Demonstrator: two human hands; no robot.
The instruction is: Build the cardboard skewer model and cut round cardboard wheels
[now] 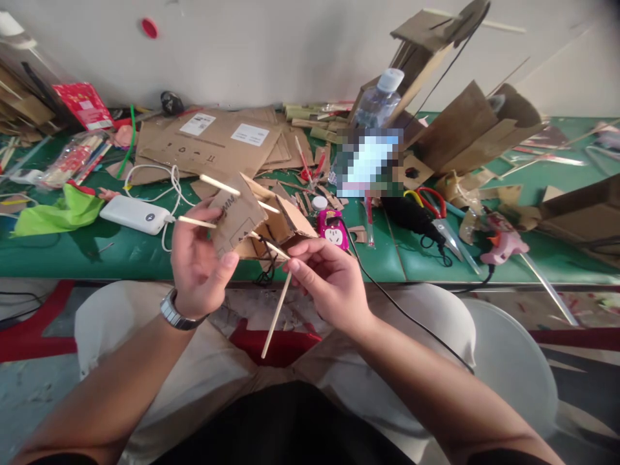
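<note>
A small cardboard model with wooden sticks through it is up at the table's front edge. Thumb in front and fingers behind, my left hand is closed on its printed side panel. My right hand pinches the end of a wooden stick that passes through the model. Black cord is wound on this stick and hangs in a tangle. Another thin stick slants down from my right fingertips; how it is joined there is hidden. Two sticks jut out near my left fingers.
Flattened cardboard lies at the back, with scraps around it. A white power bank with a cable is at left. To the right are a purple power socket, scissors, a pink glue gun and a plastic bottle.
</note>
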